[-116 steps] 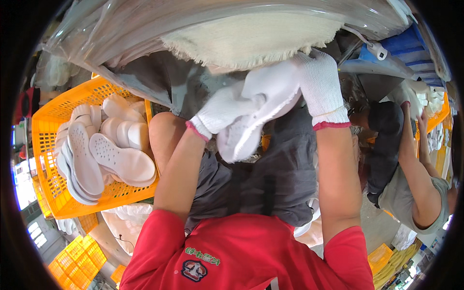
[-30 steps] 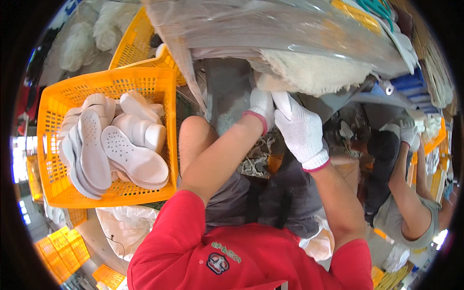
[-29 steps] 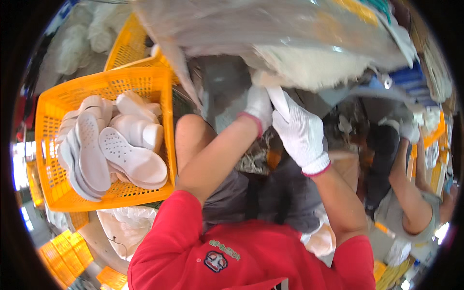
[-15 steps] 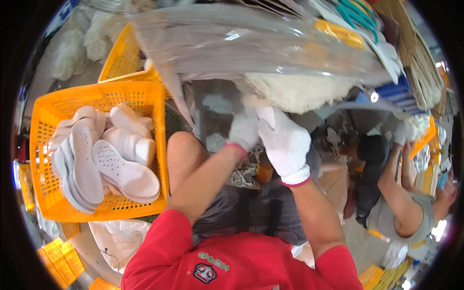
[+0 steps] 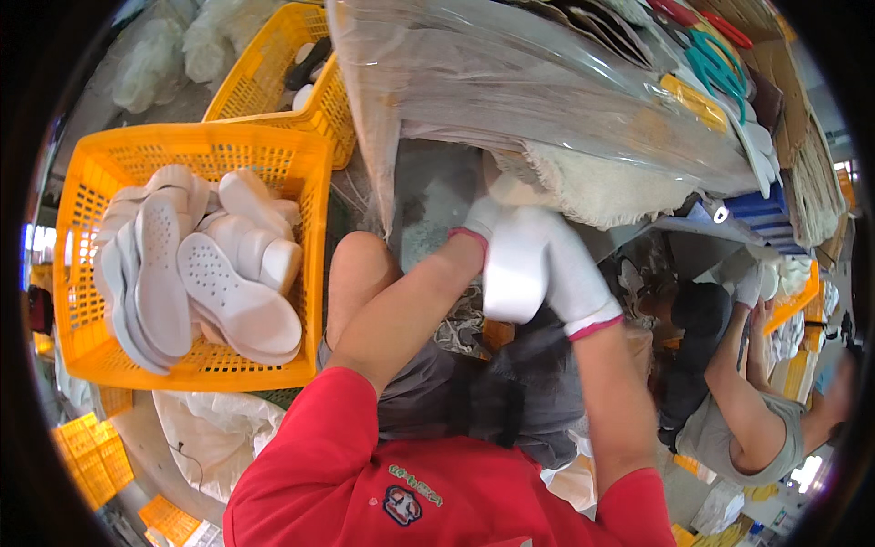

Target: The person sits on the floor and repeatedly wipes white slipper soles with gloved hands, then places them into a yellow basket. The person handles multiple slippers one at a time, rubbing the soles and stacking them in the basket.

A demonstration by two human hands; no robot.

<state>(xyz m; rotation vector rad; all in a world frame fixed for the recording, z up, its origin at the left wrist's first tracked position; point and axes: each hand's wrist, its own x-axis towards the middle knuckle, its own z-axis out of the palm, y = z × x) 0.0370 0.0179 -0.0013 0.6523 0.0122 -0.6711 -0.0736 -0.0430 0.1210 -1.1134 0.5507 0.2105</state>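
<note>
A white shoe sole (image 5: 515,284), smeared by motion, is between my hands over my lap, its thick white end turned toward me. My right hand (image 5: 567,264), in a white knit glove with a pink cuff, grips it from the right. On the far left side of it, my gloved left hand (image 5: 481,219) is closed against the sole, its fingers mostly hidden. Just beyond both hands hangs the frayed edge of a cream cloth (image 5: 606,190). To the left, several similar white soles (image 5: 239,296) lie piled in a yellow crate (image 5: 200,372).
A plastic-covered bench (image 5: 510,87) spans the far side, with teal-handled scissors (image 5: 718,68) at its right. Behind the first crate stands another yellow crate (image 5: 260,77). On the right sits a co-worker (image 5: 752,424) with gloved hands near a yellow bin (image 5: 793,301).
My right hand has turned and shifted slightly right, bringing the white sole's thick end into view. My left hand has moved up and right. The whole view has shifted a little.
</note>
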